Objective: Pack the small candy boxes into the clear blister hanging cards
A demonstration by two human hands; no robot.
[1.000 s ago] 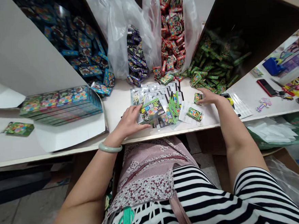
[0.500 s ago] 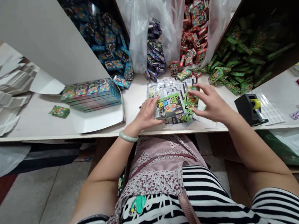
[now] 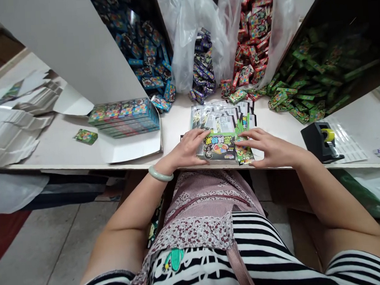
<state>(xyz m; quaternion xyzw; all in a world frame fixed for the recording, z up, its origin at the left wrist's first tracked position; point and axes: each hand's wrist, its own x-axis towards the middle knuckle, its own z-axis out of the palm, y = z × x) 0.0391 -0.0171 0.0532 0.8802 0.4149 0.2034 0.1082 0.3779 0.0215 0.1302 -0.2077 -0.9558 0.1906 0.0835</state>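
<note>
My left hand [image 3: 192, 147] grips the left side of a flat black and green box [image 3: 219, 148] with large printed characters, close to the table's front edge. Against its right side, my right hand [image 3: 268, 148] has thumb and fingers around small green packets [image 3: 244, 151]; how many, I cannot tell. Just behind both hands lies a loose pile of clear printed plastic sleeves [image 3: 219, 114], partly covered by the black and green box.
Small blue packets [image 3: 150, 62], purple packets [image 3: 202, 70], red packets [image 3: 252, 38] and green packets [image 3: 305, 78] are heaped at the back. A tray of stacked boxes [image 3: 125, 119] and a lone green packet [image 3: 85, 136] stand left; a tape dispenser [image 3: 320, 142] stands right.
My right hand has come down and nearer the table edge with the green packets, which now sit against the box in my left hand. The box lies lower and straighter.
</note>
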